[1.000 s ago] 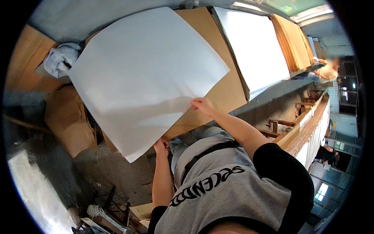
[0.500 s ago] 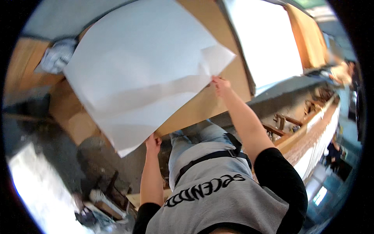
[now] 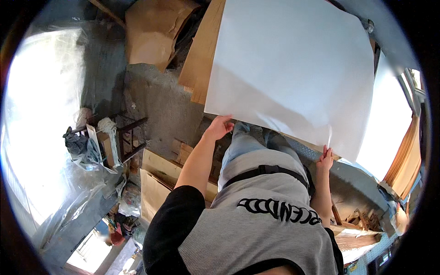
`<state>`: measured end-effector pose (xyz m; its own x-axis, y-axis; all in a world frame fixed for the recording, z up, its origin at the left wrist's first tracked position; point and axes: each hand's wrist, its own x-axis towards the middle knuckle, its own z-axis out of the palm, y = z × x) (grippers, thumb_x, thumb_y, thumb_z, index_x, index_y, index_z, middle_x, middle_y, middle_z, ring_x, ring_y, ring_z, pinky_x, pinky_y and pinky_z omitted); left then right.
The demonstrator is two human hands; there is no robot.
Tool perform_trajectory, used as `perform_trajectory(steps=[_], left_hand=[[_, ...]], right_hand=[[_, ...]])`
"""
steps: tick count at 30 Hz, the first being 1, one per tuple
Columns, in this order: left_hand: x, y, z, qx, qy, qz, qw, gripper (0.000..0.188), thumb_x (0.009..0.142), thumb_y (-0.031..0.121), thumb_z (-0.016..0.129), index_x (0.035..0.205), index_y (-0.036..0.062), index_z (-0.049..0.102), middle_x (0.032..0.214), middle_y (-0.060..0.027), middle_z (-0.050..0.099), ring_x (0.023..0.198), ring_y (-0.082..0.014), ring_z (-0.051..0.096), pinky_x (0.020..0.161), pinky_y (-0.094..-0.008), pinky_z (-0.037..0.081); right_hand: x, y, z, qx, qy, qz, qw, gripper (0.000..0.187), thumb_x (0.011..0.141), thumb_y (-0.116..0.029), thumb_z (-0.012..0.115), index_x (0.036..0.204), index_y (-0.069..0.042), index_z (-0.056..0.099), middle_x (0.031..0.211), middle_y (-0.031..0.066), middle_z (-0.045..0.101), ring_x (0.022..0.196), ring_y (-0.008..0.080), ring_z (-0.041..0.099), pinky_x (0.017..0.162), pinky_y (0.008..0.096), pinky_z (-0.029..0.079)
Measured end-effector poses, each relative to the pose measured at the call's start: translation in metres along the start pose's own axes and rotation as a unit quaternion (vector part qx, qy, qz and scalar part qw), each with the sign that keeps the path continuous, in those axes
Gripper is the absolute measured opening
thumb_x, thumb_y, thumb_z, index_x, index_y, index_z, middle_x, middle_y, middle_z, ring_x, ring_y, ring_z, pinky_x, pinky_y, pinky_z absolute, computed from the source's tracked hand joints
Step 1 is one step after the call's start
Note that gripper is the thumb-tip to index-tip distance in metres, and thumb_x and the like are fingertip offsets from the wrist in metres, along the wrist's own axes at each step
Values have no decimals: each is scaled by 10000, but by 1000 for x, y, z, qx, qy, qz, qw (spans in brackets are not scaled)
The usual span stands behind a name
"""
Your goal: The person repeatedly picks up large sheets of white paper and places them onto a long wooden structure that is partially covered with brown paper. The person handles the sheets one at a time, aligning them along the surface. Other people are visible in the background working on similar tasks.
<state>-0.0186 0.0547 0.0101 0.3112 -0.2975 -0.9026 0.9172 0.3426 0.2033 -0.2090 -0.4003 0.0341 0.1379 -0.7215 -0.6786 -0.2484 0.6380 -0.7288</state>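
Note:
A large white sheet [image 3: 293, 68], smooth and thin like paper or card, spreads in front of me over tan boards. My left hand [image 3: 219, 127] holds its near edge close to the left corner, with the fingers curled at the rim. Farther right along that same edge, my right hand [image 3: 325, 159] pinches the sheet near its right corner, where a small crease stands up. The sheet covers most of the tan board [image 3: 202, 64] beneath, which sticks out on the left.
Bent brown cardboard [image 3: 156, 34] lies at the far left. Another bright white sheet [image 3: 389, 123] is on the right, beside hanging tan material [image 3: 405, 156]. Cardboard pieces [image 3: 153, 192] stand by my left side. Dark metal framing [image 3: 130, 137] and plastic-wrapped clutter are farther left.
My view has turned left, so the sheet now appears farther right and squarer to me. Both hands still hold its near edge; the folded-over right corner now lies flatter.

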Motion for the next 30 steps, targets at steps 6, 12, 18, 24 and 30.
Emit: perform_trajectory(steps=[6,12,18,24,30], left_hand=[[10,22,-6,0,134,78,988,289,859,341,492,1038,134,397,819,-51,478,580,-173,521,493,-311,422],[5,40,4,-51,167,92,980,254,845,291,538,912,105,378,746,-56,417,588,-191,486,470,-308,398],[14,36,-10,-100,134,132,977,215,870,303,490,962,129,405,754,-33,489,563,-153,497,468,-280,412],[17,34,-18,-135,108,152,973,175,878,275,480,964,132,426,743,-24,489,565,-143,492,473,-274,413],[18,40,-23,-133,131,155,970,164,877,267,482,945,125,435,723,-28,480,557,-146,475,464,-277,396]], right_hand=[[-3,11,-30,15,-33,33,999,134,881,-229,480,900,-101,445,946,105,619,600,44,563,329,165,238],[-12,13,-27,-16,-22,40,999,141,875,-221,493,921,-100,437,960,107,615,581,42,549,334,170,247],[-19,14,-25,-48,9,14,999,154,860,-214,521,921,-95,445,925,103,621,632,62,579,344,167,266],[-23,15,-28,-62,-15,12,998,159,847,-219,545,895,-94,459,890,96,627,679,68,592,353,166,285],[-13,25,-19,-44,-6,21,999,147,855,-237,527,887,-103,473,903,69,622,666,75,589,345,177,280]])
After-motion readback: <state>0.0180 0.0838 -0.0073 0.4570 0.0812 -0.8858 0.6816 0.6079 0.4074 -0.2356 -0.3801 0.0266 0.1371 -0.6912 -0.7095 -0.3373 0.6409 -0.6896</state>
